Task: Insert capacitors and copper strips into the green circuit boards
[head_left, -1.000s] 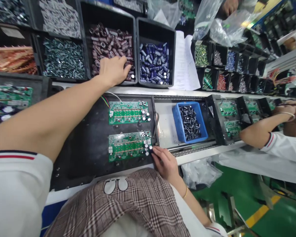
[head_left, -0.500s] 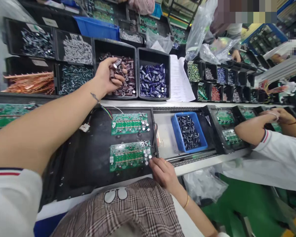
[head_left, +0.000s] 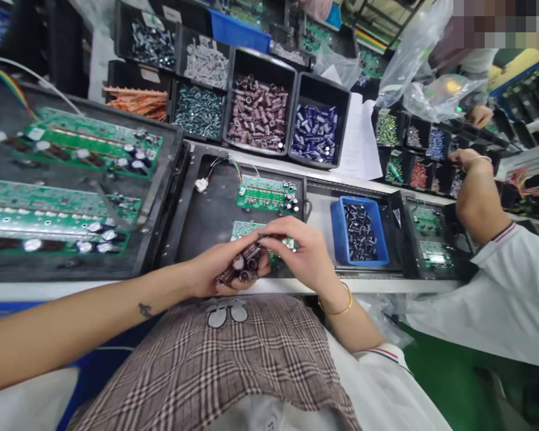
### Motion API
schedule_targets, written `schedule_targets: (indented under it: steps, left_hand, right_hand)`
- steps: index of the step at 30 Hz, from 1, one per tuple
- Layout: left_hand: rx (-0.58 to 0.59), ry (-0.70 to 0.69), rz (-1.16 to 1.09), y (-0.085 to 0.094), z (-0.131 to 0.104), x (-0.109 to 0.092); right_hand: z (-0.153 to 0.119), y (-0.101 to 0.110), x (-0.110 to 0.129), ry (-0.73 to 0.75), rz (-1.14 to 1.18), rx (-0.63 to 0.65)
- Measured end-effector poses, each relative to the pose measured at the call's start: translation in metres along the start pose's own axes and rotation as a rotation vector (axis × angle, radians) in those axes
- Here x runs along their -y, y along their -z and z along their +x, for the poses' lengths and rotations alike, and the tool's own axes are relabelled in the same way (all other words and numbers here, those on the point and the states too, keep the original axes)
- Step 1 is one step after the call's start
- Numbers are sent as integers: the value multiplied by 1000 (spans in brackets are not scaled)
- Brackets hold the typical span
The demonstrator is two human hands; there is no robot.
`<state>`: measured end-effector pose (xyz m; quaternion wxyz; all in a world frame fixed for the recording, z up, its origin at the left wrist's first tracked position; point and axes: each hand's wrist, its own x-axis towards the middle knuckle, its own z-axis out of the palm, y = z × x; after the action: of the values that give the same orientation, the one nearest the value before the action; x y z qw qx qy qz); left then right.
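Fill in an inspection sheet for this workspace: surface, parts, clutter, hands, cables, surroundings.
Surface: black rectangular tray bearing two green circuit boards, the nearer partly hidden.
Parts: several silver-ended brown cylindrical components.
Clutter: blue plastic box of small black cylinders, right of the tray.
Hands: left hand cups the brown components; right hand is at the same bunch, exact grip unclear.
Cables: thin multicoloured wires with a white plug by the farther board.
Surroundings: black plastic bins of sorted parts beyond; a co-worker's hand at right.
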<state>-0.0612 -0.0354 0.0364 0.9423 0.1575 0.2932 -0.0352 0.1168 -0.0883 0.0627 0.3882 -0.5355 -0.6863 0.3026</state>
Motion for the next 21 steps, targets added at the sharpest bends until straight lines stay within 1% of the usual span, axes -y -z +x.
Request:
schedule_targets:
  steps: [2,6,7,8,9,11,13,15,18,21]
  left_hand:
    - [14,-54,-64,3,-1,9]
    - [19,-161,-215,9,0,11]
    - [15,-182,-246,11,1,11]
    - [12,-201,-277,13,2,11]
    - [12,-214,-309,15,2,12]
    - [12,-215,-369,19,4,11]
    - [-7,-201,-396,23,5,9]
    - [-33,-189,-389,26,6,6]
    - [-83,-201,-338,29,9,0]
    - [-145,-259,-262,30,13,-6]
  right_hand:
    - [-3,-5,-3,-102,57,60]
    - [-7,-6,-16,-293,205,282]
    - [-6,-6,-21,-327,249,311]
    - [-4,-6,-27,-356,282,311]
    - [-2,-5,-33,-378,297,279]
    - [6,-2,-46,-404,270,165]
    - [16,3,-57,-383,160,55]
    - [27,6,-67,-301,-47,2]
    - [43,5,-79,-154,-409,23]
    - [53,-1,-91,-94,-662,104]
